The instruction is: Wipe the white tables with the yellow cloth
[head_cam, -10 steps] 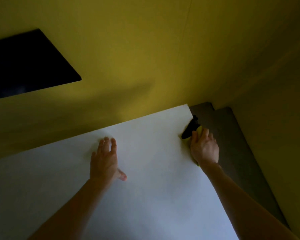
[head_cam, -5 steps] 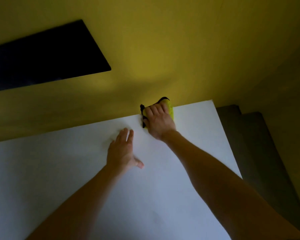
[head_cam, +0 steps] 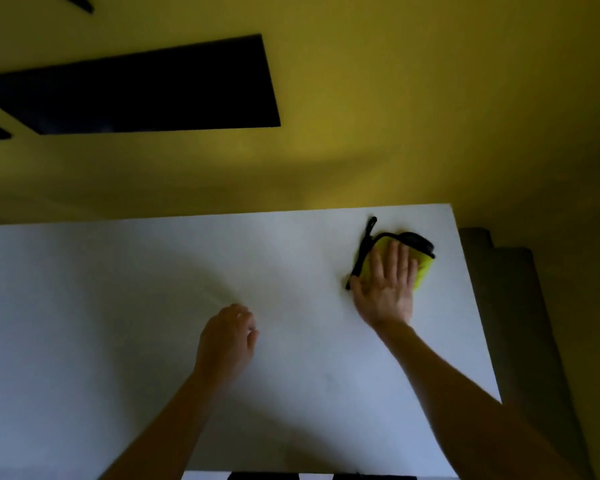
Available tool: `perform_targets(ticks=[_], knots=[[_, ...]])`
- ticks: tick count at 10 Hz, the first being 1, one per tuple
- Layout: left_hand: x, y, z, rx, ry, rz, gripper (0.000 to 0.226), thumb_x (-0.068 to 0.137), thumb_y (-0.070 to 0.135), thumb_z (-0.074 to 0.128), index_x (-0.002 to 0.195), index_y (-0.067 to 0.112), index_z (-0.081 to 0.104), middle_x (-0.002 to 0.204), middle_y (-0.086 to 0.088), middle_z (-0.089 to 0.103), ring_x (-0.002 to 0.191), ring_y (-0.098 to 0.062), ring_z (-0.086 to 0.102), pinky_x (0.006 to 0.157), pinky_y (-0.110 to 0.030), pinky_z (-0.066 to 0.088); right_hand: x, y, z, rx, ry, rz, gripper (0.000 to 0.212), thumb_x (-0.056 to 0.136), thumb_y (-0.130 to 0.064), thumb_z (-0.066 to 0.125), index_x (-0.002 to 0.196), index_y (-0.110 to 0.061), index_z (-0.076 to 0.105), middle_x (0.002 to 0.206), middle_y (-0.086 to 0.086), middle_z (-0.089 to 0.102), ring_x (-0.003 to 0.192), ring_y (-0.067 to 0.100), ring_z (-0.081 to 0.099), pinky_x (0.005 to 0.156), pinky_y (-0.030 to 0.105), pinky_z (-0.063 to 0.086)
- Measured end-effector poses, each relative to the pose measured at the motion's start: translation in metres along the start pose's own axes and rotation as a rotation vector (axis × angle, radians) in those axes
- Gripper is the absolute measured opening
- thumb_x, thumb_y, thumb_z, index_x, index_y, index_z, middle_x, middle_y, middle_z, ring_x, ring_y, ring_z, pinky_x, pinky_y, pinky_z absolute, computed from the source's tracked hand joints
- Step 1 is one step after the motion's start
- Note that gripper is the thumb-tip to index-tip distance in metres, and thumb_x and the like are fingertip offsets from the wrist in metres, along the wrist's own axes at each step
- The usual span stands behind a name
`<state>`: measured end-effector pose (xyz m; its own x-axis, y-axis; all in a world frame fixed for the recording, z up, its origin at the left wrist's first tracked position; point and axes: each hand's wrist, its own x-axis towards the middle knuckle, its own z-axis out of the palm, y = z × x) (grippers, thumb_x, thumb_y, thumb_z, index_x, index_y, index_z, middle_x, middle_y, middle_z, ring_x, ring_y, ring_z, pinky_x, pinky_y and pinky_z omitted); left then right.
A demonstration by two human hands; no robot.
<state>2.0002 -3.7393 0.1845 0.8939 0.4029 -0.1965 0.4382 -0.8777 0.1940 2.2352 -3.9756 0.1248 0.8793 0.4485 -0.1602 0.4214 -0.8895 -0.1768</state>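
Observation:
A white table [head_cam: 153, 323] fills the lower half of the view, its far edge against a yellow wall. The yellow cloth [head_cam: 421, 271], edged in black, lies near the table's far right corner. My right hand [head_cam: 387, 285] presses flat on the cloth with the fingers spread over it. My left hand [head_cam: 227, 336] rests on the table near its middle, fingers curled under, holding nothing.
A yellow wall [head_cam: 361, 116] rises behind the table, with dark rectangular panels [head_cam: 136, 88] at the upper left. A grey stepped ledge [head_cam: 520, 306] runs past the table's right edge. A black-and-white pattern [head_cam: 291, 475] shows below the near edge.
My right hand has slid the cloth from the far edge toward the right corner and now lies flat on it. My left hand's fingers have curled in. The view has shifted.

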Motion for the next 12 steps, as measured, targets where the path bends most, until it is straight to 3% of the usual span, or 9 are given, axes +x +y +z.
perform_targets(ticks=[2, 3, 5, 7, 8, 9, 10, 11, 12], knots=[[-0.053, -0.057, 0.012, 0.021, -0.044, -0.163, 0.013, 0.098, 0.03, 0.073, 0.087, 0.025, 0.07, 0.09, 0.005, 0.061, 0.081, -0.019, 0.062, 0.068, -0.036, 0.054, -0.071, -0.13, 0.027, 0.037, -0.211, -0.888, 0.08, 0.104, -0.067, 0.044, 0.164, -0.014, 0.044, 0.174, 0.015, 0.034, 0.165, 0.039, 0.019, 0.134, 0.059, 0.013], [-0.069, -0.075, 0.016, -0.017, -0.005, -0.159, 0.014, 0.099, 0.022, 0.073, 0.085, 0.021, 0.07, 0.084, 0.002, 0.06, 0.076, -0.023, 0.062, 0.063, -0.036, 0.052, -0.081, -0.128, 0.014, 0.29, -0.06, -0.673, 0.045, 0.105, -0.047, 0.061, 0.144, -0.024, 0.067, 0.15, 0.003, 0.063, 0.145, 0.034, 0.053, 0.121, 0.049, 0.041], [-0.086, -0.108, 0.006, -0.078, -0.065, -0.101, 0.013, 0.101, 0.028, 0.066, 0.088, 0.024, 0.067, 0.089, 0.004, 0.06, 0.082, -0.022, 0.062, 0.069, -0.037, 0.055, -0.1, -0.111, -0.002, 0.214, -0.23, 0.192, 0.068, 0.096, -0.078, 0.051, 0.115, -0.014, 0.066, 0.111, 0.01, 0.069, 0.109, 0.037, 0.065, 0.093, 0.046, 0.055], [-0.103, -0.134, -0.035, -0.187, -0.027, 0.044, 0.038, 0.101, 0.035, 0.071, 0.137, 0.027, 0.064, 0.138, 0.006, 0.063, 0.127, -0.017, 0.061, 0.101, -0.032, 0.054, -0.118, -0.185, -0.057, 0.373, -0.288, 0.113, 0.022, 0.102, -0.038, 0.057, 0.114, -0.02, 0.06, 0.108, 0.006, 0.057, 0.09, 0.033, 0.061, 0.072, 0.034, 0.047], [-0.098, -0.131, -0.067, -0.247, 0.041, 0.221, 0.09, 0.091, 0.034, 0.083, 0.167, 0.032, 0.035, 0.174, 0.003, 0.032, 0.162, -0.02, 0.029, 0.125, -0.035, 0.034, -0.148, -0.223, -0.086, 0.351, -0.373, -0.1, 0.031, 0.094, -0.02, 0.064, 0.125, -0.021, 0.062, 0.111, 0.006, 0.068, 0.086, 0.028, 0.06, 0.065, 0.031, 0.042], [-0.087, -0.135, -0.092, -0.127, -0.061, 0.346, 0.098, 0.09, 0.034, 0.082, 0.169, 0.041, 0.026, 0.182, 0.009, 0.001, 0.168, -0.017, -0.009, 0.135, -0.043, 0.0, -0.179, -0.246, -0.109, 0.408, -0.413, -0.239, 0.027, 0.087, -0.016, 0.07, 0.109, -0.03, 0.062, 0.104, -0.009, 0.07, 0.08, 0.016, 0.06, 0.067, 0.032, 0.048], [-0.078, -0.141, -0.117, -0.201, -0.367, 0.317, 0.043, 0.093, 0.032, 0.08, 0.134, 0.037, 0.068, 0.156, 0.01, 0.058, 0.154, -0.019, 0.042, 0.129, -0.045, 0.028, -0.195, -0.254, -0.122, 0.466, -0.371, -0.269, 0.028, 0.084, -0.019, 0.081, 0.103, -0.03, 0.063, 0.102, -0.013, 0.069, 0.081, 0.008, 0.063, 0.075, 0.032, 0.053], [-0.076, -0.15, -0.12, -0.34, -0.405, 0.206, 0.027, 0.097, 0.031, 0.077, 0.122, 0.034, 0.067, 0.118, 0.008, 0.072, 0.11, -0.022, 0.068, 0.089, -0.035, 0.052, -0.195, -0.247, -0.127, 0.354, -0.312, -0.161, 0.052, 0.086, -0.037, 0.087, 0.128, -0.02, 0.061, 0.121, 0.001, 0.069, 0.102, 0.024, 0.068, 0.085, 0.039, 0.056], [-0.094, -0.176, -0.1, -0.101, -0.23, 0.1, 0.044, 0.099, 0.034, 0.069, 0.142, 0.033, 0.058, 0.138, 0.007, 0.067, 0.122, -0.025, 0.066, 0.094, -0.037, 0.053, -0.194, -0.22, -0.138, 0.031, -0.331, -0.157, 0.067, 0.094, -0.042, 0.081, 0.15, -0.02, 0.053, 0.144, 0.003, 0.061, 0.124, 0.025, 0.065, 0.101, 0.04, 0.054]])
